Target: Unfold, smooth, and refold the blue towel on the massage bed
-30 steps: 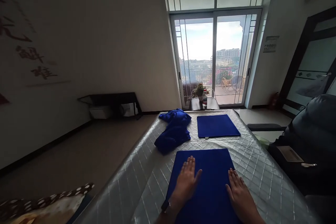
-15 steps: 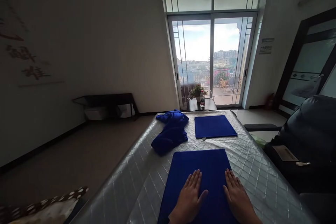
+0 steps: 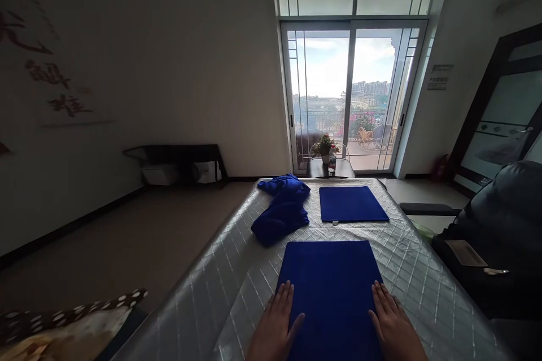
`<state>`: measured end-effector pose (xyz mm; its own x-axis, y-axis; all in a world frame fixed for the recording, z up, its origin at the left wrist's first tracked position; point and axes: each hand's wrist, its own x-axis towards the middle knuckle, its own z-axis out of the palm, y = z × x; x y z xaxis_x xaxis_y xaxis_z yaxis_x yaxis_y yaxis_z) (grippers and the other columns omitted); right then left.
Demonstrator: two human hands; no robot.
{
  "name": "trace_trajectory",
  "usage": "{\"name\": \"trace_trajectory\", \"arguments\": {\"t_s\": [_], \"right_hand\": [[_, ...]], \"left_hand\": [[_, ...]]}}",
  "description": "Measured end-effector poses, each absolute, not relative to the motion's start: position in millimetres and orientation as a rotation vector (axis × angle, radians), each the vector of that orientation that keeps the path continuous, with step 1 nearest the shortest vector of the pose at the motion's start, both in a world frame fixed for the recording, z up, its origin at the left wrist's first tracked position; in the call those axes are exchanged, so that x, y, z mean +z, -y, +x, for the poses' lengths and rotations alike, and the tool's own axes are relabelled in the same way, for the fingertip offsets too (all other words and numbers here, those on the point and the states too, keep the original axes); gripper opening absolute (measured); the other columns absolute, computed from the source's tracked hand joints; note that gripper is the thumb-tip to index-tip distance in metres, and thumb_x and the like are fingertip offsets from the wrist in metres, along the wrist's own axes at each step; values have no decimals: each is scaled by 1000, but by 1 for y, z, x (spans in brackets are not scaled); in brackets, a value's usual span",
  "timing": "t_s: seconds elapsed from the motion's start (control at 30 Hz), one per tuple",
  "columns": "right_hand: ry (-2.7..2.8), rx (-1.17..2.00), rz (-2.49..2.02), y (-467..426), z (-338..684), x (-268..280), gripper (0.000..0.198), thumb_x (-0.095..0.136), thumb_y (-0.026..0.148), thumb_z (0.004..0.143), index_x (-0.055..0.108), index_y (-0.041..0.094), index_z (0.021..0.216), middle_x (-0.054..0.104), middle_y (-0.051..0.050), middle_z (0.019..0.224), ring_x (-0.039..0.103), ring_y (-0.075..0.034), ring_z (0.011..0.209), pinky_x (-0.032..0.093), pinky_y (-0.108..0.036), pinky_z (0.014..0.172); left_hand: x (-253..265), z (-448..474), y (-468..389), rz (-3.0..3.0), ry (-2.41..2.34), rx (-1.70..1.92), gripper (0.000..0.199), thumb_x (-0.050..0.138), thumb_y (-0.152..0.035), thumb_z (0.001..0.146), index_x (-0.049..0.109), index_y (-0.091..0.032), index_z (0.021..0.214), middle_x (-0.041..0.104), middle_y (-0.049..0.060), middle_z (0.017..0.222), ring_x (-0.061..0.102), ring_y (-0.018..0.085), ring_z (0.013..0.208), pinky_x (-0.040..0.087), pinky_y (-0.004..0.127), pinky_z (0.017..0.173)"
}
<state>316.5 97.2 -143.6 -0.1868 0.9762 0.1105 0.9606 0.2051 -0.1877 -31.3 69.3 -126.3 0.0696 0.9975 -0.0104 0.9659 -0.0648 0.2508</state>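
A flat, folded blue cloth (image 3: 332,287) lies on the quilted silver mattress (image 3: 220,287) right in front of me. My left hand (image 3: 275,327) rests flat on the cloth's left edge, fingers spread. My right hand (image 3: 392,324) lies flat on its right edge, fingers apart. Neither hand grips anything. Farther back lies a second folded blue cloth (image 3: 351,203). To its left sits a crumpled heap of blue cloths (image 3: 282,208).
A dark couch (image 3: 495,231) stands along the mattress's right side. A small table with a plant and a bottle (image 3: 329,159) stands before the glass balcony doors (image 3: 353,101). A low black shelf (image 3: 178,163) is at the left wall. A spotted cushion (image 3: 63,327) lies at bottom left.
Both hands have slid from the middle of the near cloth outward and toward me, to its left and right edges. The cloth stays flat.
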Motion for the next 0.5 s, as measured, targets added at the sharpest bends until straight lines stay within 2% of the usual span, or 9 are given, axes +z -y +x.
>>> {"name": "trace_trajectory", "arguments": {"t_s": [0.07, 0.17, 0.27, 0.37, 0.5], "right_hand": [[2281, 162, -1857, -87, 325, -154, 64, 31, 52, 102, 43, 16, 154, 31, -6, 165, 30, -28, 153, 32, -49, 125], [2305, 242, -1825, -77, 339, -168, 66, 31, 57, 102, 41, 20, 155, 30, -5, 165, 32, -27, 152, 36, -48, 123], [2311, 240, -1776, -75, 346, -177, 63, 33, 56, 102, 39, 23, 156, 30, -4, 166, 32, -26, 152, 36, -48, 122], [2339, 193, -1746, -77, 349, -183, 59, 38, 51, 102, 42, 25, 154, 32, -5, 165, 34, -28, 151, 39, -49, 120], [2415, 97, -1663, -79, 352, -190, 53, 43, 45, 101, 47, 30, 151, 36, -4, 162, 38, -29, 149, 41, -49, 119]], "left_hand": [[-116, -28, -72, 2130, -2064, 196, 70, 29, -66, 102, 30, -26, 160, 25, 1, 168, 28, 27, 154, 29, 47, 126], [-101, -8, -79, 2181, -2107, 206, 71, 27, -63, 104, 36, -18, 158, 33, 8, 166, 32, 29, 153, 34, 47, 123], [-95, 42, -84, 2415, -1835, 325, 71, 32, -61, 104, 35, -15, 158, 36, 12, 165, 36, 29, 151, 38, 44, 121], [-106, 103, -86, 2660, -1378, 465, 71, 41, -56, 103, 28, -17, 161, 35, 10, 165, 35, 26, 152, 38, 40, 122], [-131, 145, -85, 2861, -1093, 576, 79, 41, -53, 104, 5, -19, 164, 36, 8, 164, 36, 23, 151, 38, 37, 121]]}}
